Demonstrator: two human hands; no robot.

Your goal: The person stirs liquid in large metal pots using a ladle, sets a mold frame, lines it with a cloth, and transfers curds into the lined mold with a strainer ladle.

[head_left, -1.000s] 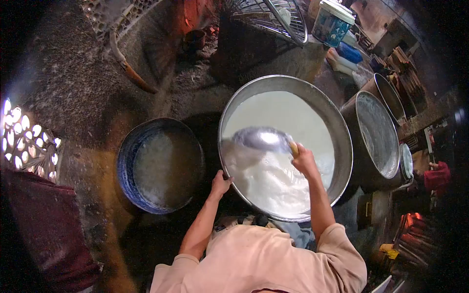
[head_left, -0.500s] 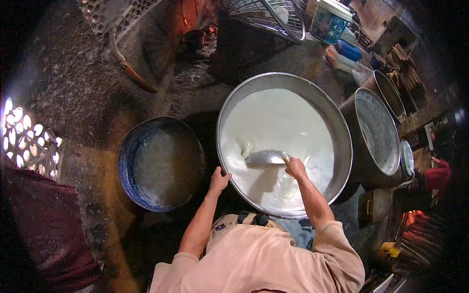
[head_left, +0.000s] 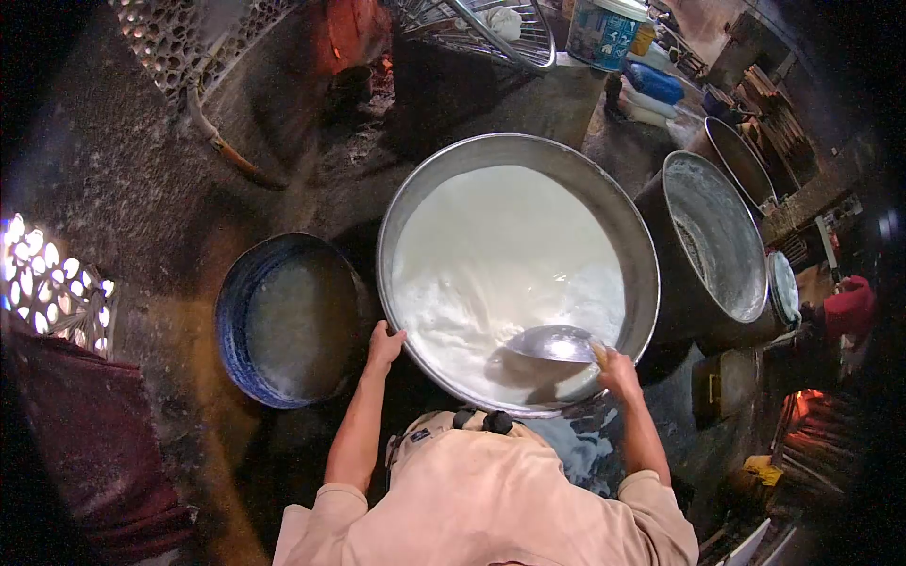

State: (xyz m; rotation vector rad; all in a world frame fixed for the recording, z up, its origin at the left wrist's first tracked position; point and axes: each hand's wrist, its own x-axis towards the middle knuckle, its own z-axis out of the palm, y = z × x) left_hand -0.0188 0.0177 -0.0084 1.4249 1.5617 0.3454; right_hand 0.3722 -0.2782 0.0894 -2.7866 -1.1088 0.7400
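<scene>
A wide round metal vat (head_left: pixel 643 283) holds white liquid (head_left: pixel 510 231) with foam along its near side. My right hand (head_left: pixel 617 374) is closed on the short handle of a shiny metal scoop (head_left: pixel 557 343), which is over the near right part of the liquid. The scoop casts a shadow on the foam. At the vat's near left rim is my left hand (head_left: pixel 386 345), its fingers closed on the edge. Left of it stands a blue-walled round tub (head_left: pixel 236 325) with cloudy liquid inside.
Two tall metal vats (head_left: pixel 714 236) (head_left: pixel 741 156) stand at the right. A bucket (head_left: pixel 604 36), blue bag (head_left: pixel 655 83) and wire rack (head_left: pixel 472 28) are at the back. Glowing fire (head_left: pixel 804 404) shows at lower right. Someone in a red garment (head_left: pixel 848 307) is at the right edge.
My right hand and the scoop have moved right and towards my body. The view has shifted, so the vat and tub appear further left. My left hand stays at the rim.
</scene>
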